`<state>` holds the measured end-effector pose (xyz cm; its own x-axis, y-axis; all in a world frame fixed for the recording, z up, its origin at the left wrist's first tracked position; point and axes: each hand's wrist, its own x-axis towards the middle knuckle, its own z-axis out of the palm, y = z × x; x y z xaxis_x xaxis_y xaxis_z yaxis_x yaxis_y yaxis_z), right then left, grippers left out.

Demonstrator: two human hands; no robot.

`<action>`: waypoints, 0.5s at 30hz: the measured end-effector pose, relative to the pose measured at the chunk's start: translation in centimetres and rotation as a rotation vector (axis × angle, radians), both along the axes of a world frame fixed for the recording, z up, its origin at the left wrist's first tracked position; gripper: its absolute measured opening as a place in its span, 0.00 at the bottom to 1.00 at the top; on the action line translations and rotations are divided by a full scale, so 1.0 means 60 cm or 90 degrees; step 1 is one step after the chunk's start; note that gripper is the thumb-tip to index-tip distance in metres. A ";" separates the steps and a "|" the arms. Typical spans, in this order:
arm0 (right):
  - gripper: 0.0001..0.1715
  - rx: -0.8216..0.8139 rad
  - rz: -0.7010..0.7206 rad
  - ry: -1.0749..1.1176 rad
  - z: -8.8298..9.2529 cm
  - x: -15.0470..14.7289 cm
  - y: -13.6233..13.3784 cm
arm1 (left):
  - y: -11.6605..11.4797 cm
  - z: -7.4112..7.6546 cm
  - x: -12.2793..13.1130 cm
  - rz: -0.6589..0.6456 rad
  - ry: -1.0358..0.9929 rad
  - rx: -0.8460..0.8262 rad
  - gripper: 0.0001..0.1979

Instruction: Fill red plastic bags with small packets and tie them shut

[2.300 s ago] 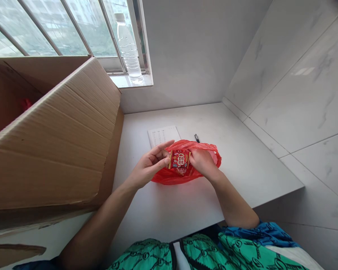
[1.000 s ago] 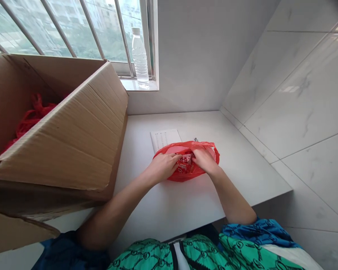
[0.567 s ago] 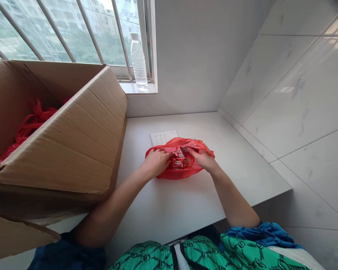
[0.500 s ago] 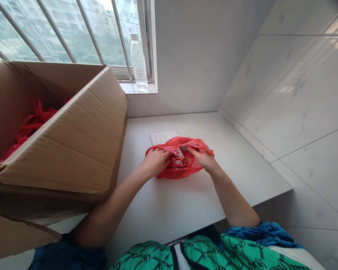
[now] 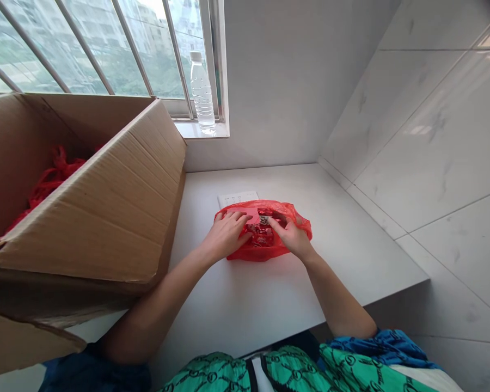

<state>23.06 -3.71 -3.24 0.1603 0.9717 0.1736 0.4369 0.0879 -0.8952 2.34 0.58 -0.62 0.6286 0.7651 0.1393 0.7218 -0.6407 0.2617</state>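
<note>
The head-worn camera looks forward and down from above. The desk [image 5: 249, 310] lies close below, the window [image 5: 98, 49] beyond it.

A crumpled, translucent red plastic bag [image 5: 298, 224] lies flat on the white worktop [image 5: 249, 305], its mouth gathered loosely upward. Inside it sits a printed red packet [image 5: 262, 235], its patterned face showing through the opening between the hands. The left hand [image 5: 225, 237] rests spread over the bag's left side, and the right hand [image 5: 292, 238] has its fingers at the opening, beside the packet.
</note>
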 end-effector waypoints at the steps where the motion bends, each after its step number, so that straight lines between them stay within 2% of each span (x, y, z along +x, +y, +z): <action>1: 0.18 -0.023 0.032 0.078 0.002 -0.004 0.000 | -0.002 0.003 0.002 0.000 -0.046 -0.029 0.17; 4: 0.19 -0.073 0.129 0.332 0.011 -0.017 -0.002 | -0.009 0.012 0.005 -0.001 -0.167 -0.136 0.16; 6: 0.19 -0.080 0.174 0.401 0.017 -0.022 -0.005 | -0.012 0.014 0.002 0.005 -0.237 -0.177 0.18; 10: 0.23 -0.098 0.184 0.403 0.019 -0.019 -0.015 | -0.014 0.014 -0.009 0.014 -0.332 -0.246 0.18; 15: 0.24 -0.135 0.170 0.371 0.008 -0.011 -0.019 | -0.018 0.018 -0.016 0.016 -0.346 -0.273 0.21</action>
<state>22.43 -4.87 -2.78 -0.0801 0.9945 -0.0669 -0.1356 -0.0773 -0.9877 1.39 -0.48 0.48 0.5370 0.8362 0.1110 0.4301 -0.3847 0.8167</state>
